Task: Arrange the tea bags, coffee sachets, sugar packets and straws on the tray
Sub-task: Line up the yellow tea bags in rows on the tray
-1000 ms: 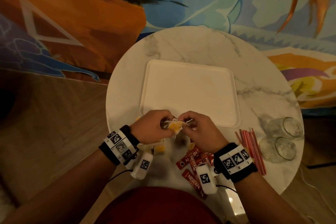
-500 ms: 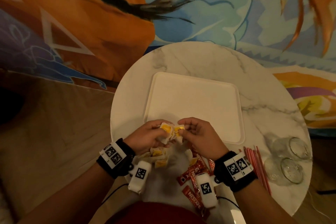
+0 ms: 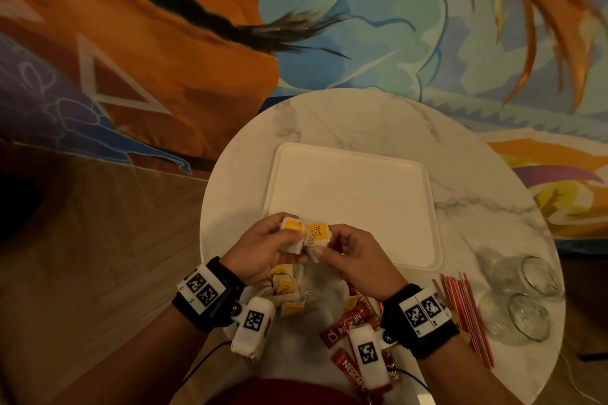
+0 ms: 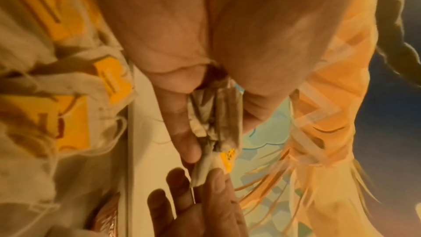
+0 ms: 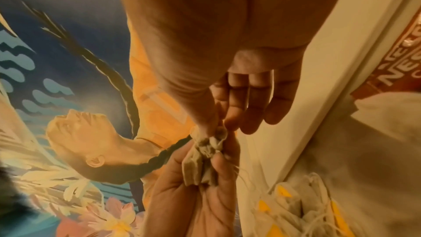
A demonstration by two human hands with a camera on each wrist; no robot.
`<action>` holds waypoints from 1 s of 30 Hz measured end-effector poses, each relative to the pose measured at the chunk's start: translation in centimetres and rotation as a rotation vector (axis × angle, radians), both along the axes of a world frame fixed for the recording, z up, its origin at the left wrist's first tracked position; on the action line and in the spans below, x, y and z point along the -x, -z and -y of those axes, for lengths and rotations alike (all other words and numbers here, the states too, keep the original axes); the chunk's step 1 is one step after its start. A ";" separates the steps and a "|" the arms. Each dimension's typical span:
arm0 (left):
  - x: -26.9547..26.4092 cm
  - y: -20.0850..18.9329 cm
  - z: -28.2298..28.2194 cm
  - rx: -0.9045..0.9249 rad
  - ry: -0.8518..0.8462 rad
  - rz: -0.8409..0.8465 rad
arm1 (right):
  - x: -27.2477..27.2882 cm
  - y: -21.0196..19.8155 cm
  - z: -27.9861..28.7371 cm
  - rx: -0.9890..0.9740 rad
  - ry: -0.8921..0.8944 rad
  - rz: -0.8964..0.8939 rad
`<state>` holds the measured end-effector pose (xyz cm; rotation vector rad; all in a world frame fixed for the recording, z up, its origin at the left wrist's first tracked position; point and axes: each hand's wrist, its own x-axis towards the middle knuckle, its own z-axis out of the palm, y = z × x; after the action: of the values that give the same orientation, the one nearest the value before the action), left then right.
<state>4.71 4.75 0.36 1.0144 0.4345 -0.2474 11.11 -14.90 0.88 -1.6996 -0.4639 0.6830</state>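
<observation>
fingers of the left hand (image 3: pixel 263 248) and right hand (image 3: pixel 353 255) pinch a tangled clump of tea bags (image 3: pixel 307 235) between them, above the 6 o'clock rim of the white tray (image 3: pixel 411 207). more tea bags (image 3: pixel 288 293), nescafe sachets (image 3: pixel 345 325) and red straws (image 3: pixel 467 316) lie at 5 to 7 o'clock.

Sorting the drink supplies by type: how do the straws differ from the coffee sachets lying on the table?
The straws are long, thin red sticks laid side by side in one bundle right of the right hand; the coffee sachets are shorter, flat, printed packets scattered at different angles near the table edge. Both are red, and neither is on the tray yet.
</observation>
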 end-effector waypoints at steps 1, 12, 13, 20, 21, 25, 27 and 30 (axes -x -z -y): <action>0.0 0.0 0.0 0.001 -0.004 -0.003 | 0.0 0.1 0.0 0.005 0.008 0.003; -0.3 -0.6 -0.1 -0.014 0.009 0.000 | -0.4 0.5 0.1 -0.042 0.154 -0.107; -0.4 -0.7 -0.2 -0.006 -0.002 0.001 | -0.4 0.6 0.1 -0.053 0.178 -0.118; -0.7 -1.0 -0.7 -0.007 -0.057 -0.012 | -1.1 -0.4 0.1 -0.067 0.236 -0.149; -0.7 -0.9 -0.7 -0.009 -0.057 -0.013 | -1.2 -0.5 0.2 -0.063 0.236 -0.147; -0.5 -1.0 -0.7 0.002 -0.045 -0.019 | -1.1 -0.7 -0.2 -0.076 0.225 -0.153; -0.4 -1.1 -0.6 0.022 -0.025 0.000 | -1.0 -1.0 -0.6 -0.071 0.206 -0.136; -0.5 -1.3 -0.2 -0.081 0.021 0.022 | -0.8 -1.2 -0.9 -0.038 0.176 -0.099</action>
<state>5.19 4.91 1.61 1.1003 0.4165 -0.2382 11.93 -13.96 2.09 -1.6408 -0.2524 0.6226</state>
